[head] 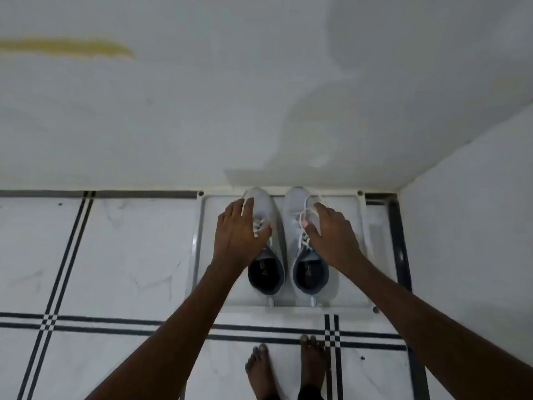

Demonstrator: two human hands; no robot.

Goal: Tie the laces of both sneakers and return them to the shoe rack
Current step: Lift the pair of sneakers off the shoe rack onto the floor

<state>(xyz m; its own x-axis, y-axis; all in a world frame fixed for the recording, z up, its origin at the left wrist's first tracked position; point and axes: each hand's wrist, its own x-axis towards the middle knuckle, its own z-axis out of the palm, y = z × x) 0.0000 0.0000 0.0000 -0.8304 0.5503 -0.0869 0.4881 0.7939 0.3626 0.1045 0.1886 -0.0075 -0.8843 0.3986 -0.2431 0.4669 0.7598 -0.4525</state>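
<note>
Two white sneakers with dark grey insides stand side by side, toes to the wall, on the white top shelf of the shoe rack (346, 295). My left hand (239, 232) hovers over the left sneaker (266, 272), fingers spread, covering its laces. My right hand (331, 235) is over the outer side of the right sneaker (297, 226), fingers apart; a loose white lace loops in front of its fingertips. Whether either hand touches a shoe is unclear.
The white rack stands in a corner against a white wall (259, 96), with another wall (476, 226) to the right. White floor tiles with black stripes (115, 321) spread to the left and front. My bare feet (288, 368) stand just before the rack.
</note>
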